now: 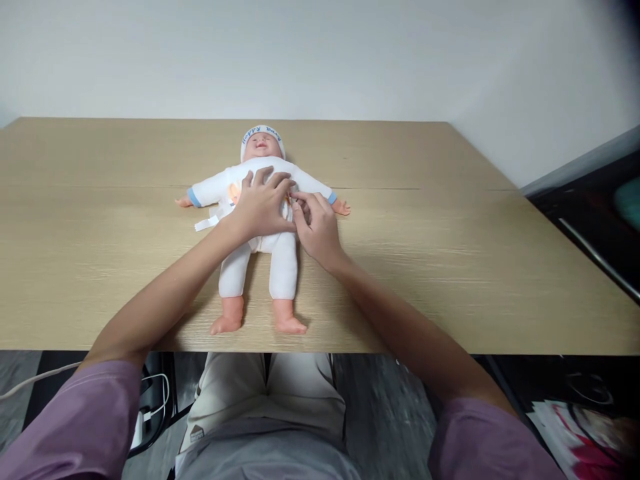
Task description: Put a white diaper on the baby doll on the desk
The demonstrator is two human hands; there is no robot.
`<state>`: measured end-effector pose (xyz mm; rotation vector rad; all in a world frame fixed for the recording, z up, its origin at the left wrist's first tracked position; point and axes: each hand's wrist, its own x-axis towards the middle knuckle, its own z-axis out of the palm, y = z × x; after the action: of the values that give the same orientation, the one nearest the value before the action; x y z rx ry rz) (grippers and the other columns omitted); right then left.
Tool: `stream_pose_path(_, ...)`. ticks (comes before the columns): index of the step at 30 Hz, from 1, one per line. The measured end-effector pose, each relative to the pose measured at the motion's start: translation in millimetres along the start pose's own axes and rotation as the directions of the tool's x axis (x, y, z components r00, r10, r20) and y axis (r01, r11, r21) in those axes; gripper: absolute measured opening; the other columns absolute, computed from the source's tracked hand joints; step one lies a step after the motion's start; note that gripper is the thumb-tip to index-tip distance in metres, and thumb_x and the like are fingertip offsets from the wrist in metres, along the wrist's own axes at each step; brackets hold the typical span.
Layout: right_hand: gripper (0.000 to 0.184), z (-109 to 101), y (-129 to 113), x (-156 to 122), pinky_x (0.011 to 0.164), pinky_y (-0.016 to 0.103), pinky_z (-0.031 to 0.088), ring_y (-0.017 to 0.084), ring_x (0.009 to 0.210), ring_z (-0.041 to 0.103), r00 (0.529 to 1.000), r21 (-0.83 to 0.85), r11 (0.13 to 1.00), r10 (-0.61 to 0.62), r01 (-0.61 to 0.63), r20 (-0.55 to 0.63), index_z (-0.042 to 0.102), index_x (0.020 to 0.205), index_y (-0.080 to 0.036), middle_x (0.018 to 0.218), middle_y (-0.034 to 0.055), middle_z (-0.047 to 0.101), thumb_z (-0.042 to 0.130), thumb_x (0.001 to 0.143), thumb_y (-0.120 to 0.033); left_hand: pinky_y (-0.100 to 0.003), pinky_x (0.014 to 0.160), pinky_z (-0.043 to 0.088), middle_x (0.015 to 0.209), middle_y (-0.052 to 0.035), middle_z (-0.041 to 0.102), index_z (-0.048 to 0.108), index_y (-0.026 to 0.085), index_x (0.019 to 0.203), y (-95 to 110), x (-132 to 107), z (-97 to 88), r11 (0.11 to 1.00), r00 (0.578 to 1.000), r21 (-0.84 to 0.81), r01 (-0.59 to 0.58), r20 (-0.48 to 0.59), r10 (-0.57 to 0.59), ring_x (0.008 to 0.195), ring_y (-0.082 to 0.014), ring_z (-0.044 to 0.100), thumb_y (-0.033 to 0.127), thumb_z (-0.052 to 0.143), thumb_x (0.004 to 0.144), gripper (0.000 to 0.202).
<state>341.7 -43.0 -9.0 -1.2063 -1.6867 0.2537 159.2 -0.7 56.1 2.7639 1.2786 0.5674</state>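
Note:
A baby doll in a white suit and cap lies on its back on the wooden table, head away from me and bare feet near the front edge. My left hand rests flat on the doll's chest and belly with fingers spread. My right hand is at the doll's side, its fingers pinched together on the suit fabric near the waist. A small white strap sticks out from under the doll's arm on the left.
The table runs back to a plain white wall. A dark piece of furniture stands at the right. Below the front edge are my lap, white cables on the floor at the left, and a printed sheet at the lower right.

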Motion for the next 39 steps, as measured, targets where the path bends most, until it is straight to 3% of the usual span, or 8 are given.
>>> stream_pose_path(4,0.045,-1.2,-12.7,-7.8,0.118,0.057,0.058,0.035,0.124,0.069,0.998,-0.159,0.986,-0.047,0.051,0.029,0.081,0.139,-0.024,0.126,0.0151,0.076,0.049,0.109,-0.018,-0.078,0.134,0.028,0.172,-0.0177,0.06,0.066,0.025,0.158,1.0,-0.6,0.0,1.0,1.0,0.002,0.01,0.001,-0.01,0.167,-0.0561,0.038,0.05,0.081,0.092,0.073)
stream_pose_path(9,0.056,0.7,-20.0,-14.3,0.128,0.065,0.052,0.039,0.14,0.063,0.996,-0.2,0.976,-0.081,0.084,0.024,0.079,0.153,-0.026,0.148,0.016,0.073,0.05,0.107,-0.015,-0.077,0.134,0.029,0.172,-0.0191,0.06,0.065,0.024,0.159,1.0,-0.7,0.8,1.0,1.0,0.008,0.006,-0.001,-0.006,0.166,-0.0556,0.039,0.048,0.079,0.092,0.073)
stream_pose_path(17,0.06,9.2,-13.6,-17.0,0.138,0.062,0.045,0.035,0.159,0.059,0.99,-0.066,0.992,-0.1,0.107,0.103,0.065,0.168,-0.02,0.169,0.015,0.067,0.035,0.118,-0.032,-0.077,0.137,0.026,0.175,-0.0199,0.058,0.058,0.02,0.167,1.2,-0.5,2.1,0.999,0.999,0.0,0.044,0.018,-0.044,0.17,-0.0537,0.037,0.043,0.072,0.096,0.076)
stream_pose_path(21,0.06,7.5,-19.3,-17.3,0.14,0.061,0.042,0.033,0.163,0.056,0.991,-0.024,0.996,-0.087,0.09,0.102,0.063,0.169,-0.023,0.173,0.0147,0.064,0.032,0.122,-0.042,-0.074,0.136,0.032,0.179,-0.0171,0.053,0.038,0.03,0.181,-4.1,-0.1,-5.1,0.988,1.0,-0.153,0.022,-0.011,-0.024,0.171,-0.0505,0.039,0.047,0.075,0.096,0.094)
stream_pose_path(25,0.059,3.3,-24.8,-14.0,0.139,0.061,0.041,0.032,0.163,0.057,0.99,-0.011,0.998,-0.061,0.063,0.125,0.064,0.169,-0.026,0.173,0.0136,0.064,0.032,0.123,-0.046,-0.061,0.134,0.044,0.184,-0.0176,0.043,0.027,0.033,0.183,-28.5,-9.7,-21.5,0.894,0.998,-0.445,-0.045,-0.067,0.017,0.173,-0.0438,0.042,0.06,0.086,0.09,0.114)
stream_pose_path(29,0.06,1.6,-22.1,-10.9,0.137,0.061,0.043,0.034,0.159,0.059,0.99,-0.026,0.997,-0.067,0.071,0.125,0.066,0.164,-0.025,0.168,0.0155,0.067,0.032,0.123,-0.05,-0.052,0.135,0.046,0.176,-0.0188,0.055,0.039,0.028,0.173,-71.5,-37.5,-30.8,0.824,0.989,-0.565,0.051,-0.087,-0.121,0.166,-0.0358,0.052,0.063,0.073,0.102,0.086)
stream_pose_path(34,0.06,-0.1,-21.9,-4.8,0.135,0.061,0.043,0.033,0.155,0.062,0.993,-0.068,0.992,-0.099,0.103,0.062,0.069,0.159,-0.027,0.162,0.015,0.071,0.028,0.123,-0.053,-0.046,0.127,0.05,0.144,-0.0132,0.077,0.07,0.024,0.131,-113.8,-76.9,-16.4,0.797,0.926,-0.565,0.213,-0.142,-0.349,0.134,-0.0299,0.07,0.06,0.068,0.104,0.045)
stream_pose_path(39,0.046,6.2,-40.9,16.7,0.132,0.063,0.045,0.036,0.149,0.063,0.982,-0.044,0.982,-0.183,0.185,0.051,0.07,0.15,-0.026,0.155,0.016,0.074,0.045,0.119,-0.048,-0.032,0.097,0.058,0.12,-0.0082,0.077,0.069,0.022,0.13,-119.6,-83.5,6.3,0.542,0.911,-0.817,0.197,-0.052,-0.409,0.108,-0.0212,0.072,0.059,0.074,0.1,0.048)
